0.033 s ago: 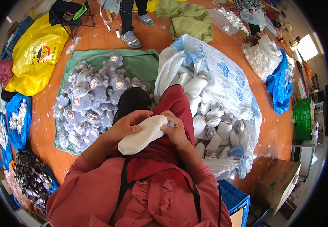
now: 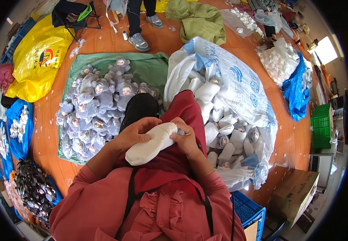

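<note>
Above my lap, a plump white cloth pouch [image 2: 150, 145] lies slantwise between my two hands. My left hand [image 2: 136, 134] wraps its near side, thumb on top. At its far right end my right hand [image 2: 185, 137] pinches the cloth, where a bit of grey shows by the fingertips. What is inside the pouch is hidden. To the left, a heap of grey plush toys [image 2: 101, 90] with small faces lies on a green sheet [image 2: 148, 64]. On the right, a white woven sack [image 2: 230, 72] spills similar white pouches [image 2: 238, 138], several with a grey plush head showing.
A blue crate [image 2: 246, 209] and a cardboard box [image 2: 294, 195] stand at the lower right. At the far left are a yellow sack [image 2: 37, 60] and a pile of dark pieces [image 2: 33, 188]. Another person's shoes [image 2: 138, 41] are on the floor ahead, near a green cloth [image 2: 202, 24].
</note>
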The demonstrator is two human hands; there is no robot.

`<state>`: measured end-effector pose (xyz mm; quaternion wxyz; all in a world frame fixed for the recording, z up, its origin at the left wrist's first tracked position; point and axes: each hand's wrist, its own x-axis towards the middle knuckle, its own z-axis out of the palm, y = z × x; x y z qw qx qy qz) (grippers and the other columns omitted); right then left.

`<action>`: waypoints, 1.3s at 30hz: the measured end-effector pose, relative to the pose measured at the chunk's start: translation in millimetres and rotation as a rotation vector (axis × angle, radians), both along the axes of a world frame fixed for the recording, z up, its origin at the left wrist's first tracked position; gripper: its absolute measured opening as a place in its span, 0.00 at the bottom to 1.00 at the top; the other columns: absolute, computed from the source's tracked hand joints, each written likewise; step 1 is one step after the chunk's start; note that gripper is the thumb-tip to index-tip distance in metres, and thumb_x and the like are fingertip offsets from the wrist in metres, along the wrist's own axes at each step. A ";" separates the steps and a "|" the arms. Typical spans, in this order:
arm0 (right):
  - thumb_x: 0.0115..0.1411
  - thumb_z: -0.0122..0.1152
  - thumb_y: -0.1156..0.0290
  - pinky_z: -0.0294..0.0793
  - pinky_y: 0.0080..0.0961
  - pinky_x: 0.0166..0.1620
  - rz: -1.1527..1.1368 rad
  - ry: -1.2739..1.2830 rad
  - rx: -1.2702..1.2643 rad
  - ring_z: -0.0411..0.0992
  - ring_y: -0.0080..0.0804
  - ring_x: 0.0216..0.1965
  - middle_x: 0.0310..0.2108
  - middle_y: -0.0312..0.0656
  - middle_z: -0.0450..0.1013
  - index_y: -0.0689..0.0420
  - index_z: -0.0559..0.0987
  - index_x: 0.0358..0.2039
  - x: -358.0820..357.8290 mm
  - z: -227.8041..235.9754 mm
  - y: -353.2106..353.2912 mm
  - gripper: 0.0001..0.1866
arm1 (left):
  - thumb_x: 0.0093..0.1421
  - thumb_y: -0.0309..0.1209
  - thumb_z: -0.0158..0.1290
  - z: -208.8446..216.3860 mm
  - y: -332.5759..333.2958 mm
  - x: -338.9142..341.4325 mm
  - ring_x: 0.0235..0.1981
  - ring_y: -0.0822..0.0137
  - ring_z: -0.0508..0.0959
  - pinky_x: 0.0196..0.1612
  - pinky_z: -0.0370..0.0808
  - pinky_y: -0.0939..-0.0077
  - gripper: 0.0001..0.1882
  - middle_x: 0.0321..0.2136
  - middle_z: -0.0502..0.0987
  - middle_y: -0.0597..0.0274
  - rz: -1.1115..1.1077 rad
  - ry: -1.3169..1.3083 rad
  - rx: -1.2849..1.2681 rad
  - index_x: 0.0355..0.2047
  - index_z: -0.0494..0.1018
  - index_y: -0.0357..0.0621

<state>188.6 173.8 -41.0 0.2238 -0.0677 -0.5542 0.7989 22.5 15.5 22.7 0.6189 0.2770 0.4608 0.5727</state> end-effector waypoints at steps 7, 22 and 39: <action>0.53 0.68 0.79 0.66 0.20 0.44 -0.011 -0.009 0.036 0.67 0.25 0.40 0.36 0.34 0.69 0.60 0.81 0.38 -2.1 -3.4 -3.0 0.10 | 0.52 0.42 0.68 -14.7 -0.4 -2.1 0.49 0.69 0.73 0.53 0.71 0.72 0.39 0.47 0.71 0.59 -0.115 -0.127 -0.141 0.56 0.61 0.39; 0.51 0.63 0.86 0.67 0.22 0.39 -0.217 -0.149 0.289 0.67 0.29 0.35 0.32 0.37 0.67 0.61 0.79 0.38 -7.0 -0.1 -8.7 0.13 | 0.53 0.35 0.67 -13.1 5.6 11.5 0.40 0.69 0.76 0.45 0.76 0.72 0.28 0.40 0.74 0.58 0.111 -0.017 -0.307 0.49 0.67 0.37; 0.57 0.57 0.76 0.74 0.27 0.47 -0.201 -0.121 0.065 0.72 0.31 0.42 0.39 0.40 0.72 0.58 0.73 0.45 -35.5 -51.6 -7.6 0.14 | 0.44 0.50 0.70 2.2 19.7 29.3 0.41 0.53 0.79 0.42 0.75 0.62 0.44 0.42 0.76 0.49 0.205 0.981 -0.072 0.56 0.64 0.43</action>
